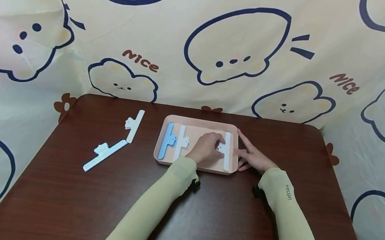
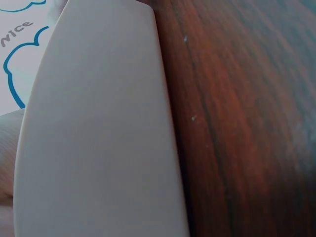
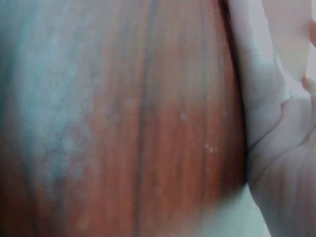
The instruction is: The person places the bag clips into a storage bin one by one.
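- We see the tray on the table, toward its far edge, near the middle.
- In the tray, two clips lie side by side at its left end; a third clip lies at its right end.
- Our left hand is inside the tray, on that third clip.
- Our right hand rests on the table, touching the tray's right wall.
- Left of the tray, well apart, two more clips lie on the table, one nearer us.
- A curtain hangs behind the table.
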`<state>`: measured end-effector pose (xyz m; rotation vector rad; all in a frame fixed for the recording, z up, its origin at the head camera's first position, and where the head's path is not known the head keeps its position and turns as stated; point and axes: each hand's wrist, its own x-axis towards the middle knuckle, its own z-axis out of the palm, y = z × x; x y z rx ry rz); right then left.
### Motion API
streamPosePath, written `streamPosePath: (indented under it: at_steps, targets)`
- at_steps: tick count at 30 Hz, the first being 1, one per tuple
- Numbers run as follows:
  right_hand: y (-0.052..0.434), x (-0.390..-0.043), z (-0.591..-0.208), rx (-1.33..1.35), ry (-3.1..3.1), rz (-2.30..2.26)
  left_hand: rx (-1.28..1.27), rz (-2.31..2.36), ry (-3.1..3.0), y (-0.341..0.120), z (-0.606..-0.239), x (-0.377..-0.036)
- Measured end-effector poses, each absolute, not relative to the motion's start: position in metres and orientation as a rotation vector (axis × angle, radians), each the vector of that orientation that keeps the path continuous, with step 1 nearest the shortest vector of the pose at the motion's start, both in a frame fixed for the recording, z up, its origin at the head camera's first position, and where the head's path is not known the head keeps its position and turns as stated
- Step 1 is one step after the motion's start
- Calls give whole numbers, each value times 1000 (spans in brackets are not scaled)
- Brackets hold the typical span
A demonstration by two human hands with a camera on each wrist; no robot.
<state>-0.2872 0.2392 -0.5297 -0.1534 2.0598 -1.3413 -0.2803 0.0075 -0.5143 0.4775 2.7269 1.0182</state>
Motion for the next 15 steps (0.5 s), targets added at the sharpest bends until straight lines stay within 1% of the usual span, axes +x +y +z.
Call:
streamPosePath:
  at_steps: [15]
  targets:
    - [238,-285,-530,-176,2058,-1368,514,1016,2748,10,-520,-282]
